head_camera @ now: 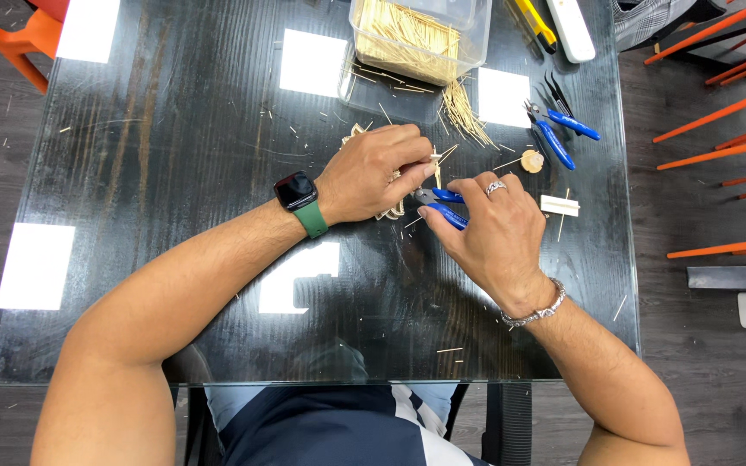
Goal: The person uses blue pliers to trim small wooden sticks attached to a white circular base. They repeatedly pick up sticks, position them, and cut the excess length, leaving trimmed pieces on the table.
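Between both hands lies the toothpick piece [436,158], pinched by left hand [371,175]; right hand [496,226] grips blue cutters [444,205], knuckles up.

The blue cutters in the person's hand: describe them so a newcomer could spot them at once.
Start at the dark glass table and find the two hands meeting near its middle. The right hand, with a ring, grips the blue cutters, tips aimed at the sticks under the left hand. Another blue-handled tool lies loose farther back, untouched.

Bright overhead lights throw square glare patches on the glossy table [174,173]; the picture is sharp, shadows soft.
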